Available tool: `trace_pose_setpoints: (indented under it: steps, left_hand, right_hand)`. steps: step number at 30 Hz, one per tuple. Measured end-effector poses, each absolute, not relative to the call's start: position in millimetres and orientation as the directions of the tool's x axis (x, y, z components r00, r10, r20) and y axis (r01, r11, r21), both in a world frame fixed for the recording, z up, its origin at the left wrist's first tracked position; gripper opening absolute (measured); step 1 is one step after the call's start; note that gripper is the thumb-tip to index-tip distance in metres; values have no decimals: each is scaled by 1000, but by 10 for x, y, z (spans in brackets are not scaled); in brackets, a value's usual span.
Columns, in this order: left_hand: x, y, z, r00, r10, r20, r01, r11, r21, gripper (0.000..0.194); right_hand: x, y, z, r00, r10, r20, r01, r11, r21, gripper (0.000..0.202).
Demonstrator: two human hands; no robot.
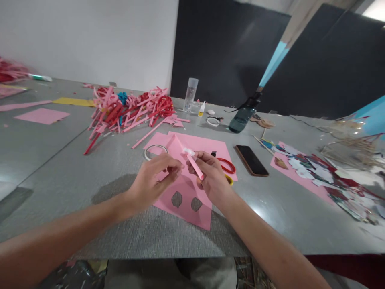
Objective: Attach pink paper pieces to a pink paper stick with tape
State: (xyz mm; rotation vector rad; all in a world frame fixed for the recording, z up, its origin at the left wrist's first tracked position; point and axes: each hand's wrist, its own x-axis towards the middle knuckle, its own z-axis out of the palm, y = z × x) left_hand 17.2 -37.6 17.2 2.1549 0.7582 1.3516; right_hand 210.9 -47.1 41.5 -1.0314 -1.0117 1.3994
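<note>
My right hand (212, 176) is closed round a rolled pink paper tube (196, 166) with a small white piece at its far end. Just left of it, my left hand (158, 174) has its thumb and fingertips drawn together near the tube; whatever may be between them is too small to make out. Beneath both hands lie pink paper sheets (198, 214), one with two dark holes cut in it. Partly behind my right hand are red-handled scissors (227, 165) and a yellow ring-shaped handle (229, 180). A pale ring (147, 152) rests on the sheets' left edge.
Behind the sheets are a heap of pink and red paper strips (132, 108), a clear cylinder (190, 95), a glue bottle (201, 109) and a dark bottle (242, 117). To the right lie a phone (252, 160) and paper scraps (313, 170). Pink paper (42, 116) lies left.
</note>
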Motion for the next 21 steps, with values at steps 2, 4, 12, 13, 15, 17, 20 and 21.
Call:
trace_pose_setpoints:
  steps: [2, 4, 12, 13, 15, 17, 20, 21]
  left_hand:
    - [172, -380, 186, 339, 676, 654, 227, -733, 641, 5]
    - [175, -370, 190, 287, 706, 648, 267, -708, 653, 1]
    - [181, -336, 100, 189, 839, 511, 220, -543, 810, 35]
    - [180, -340, 98, 215, 835, 506, 223, -546, 807, 28]
    - [178, -350, 108, 280, 812, 512, 245, -577, 780, 12]
    - [180, -357, 129, 335, 775, 536, 250, -622, 742, 10]
    - [183, -358, 157, 355, 725, 591, 240, -681, 692, 8]
    - [182, -355, 162, 352, 706, 614, 240, -702, 670, 10]
  right_hand:
    - [2112, -469, 412, -61, 997, -56, -266, -71, -962, 29]
    - [2119, -461, 403, -65, 996, -57, -274, -73, -959, 28]
    - [2127, -450, 401, -80, 995, -54, -287, -75, -955, 28]
    - [2127, -452, 403, -80, 995, -58, -282, -78, -956, 29]
    - [2127, -453, 407, -78, 995, -67, -270, -86, -959, 29]
    - [2128, -453, 407, -77, 994, -76, -260, -93, -961, 30]
    - [2130, -450, 406, -84, 994, -68, -259, -88, -962, 30]
    - [2130, -450, 406, -88, 994, -62, -264, -83, -961, 29]
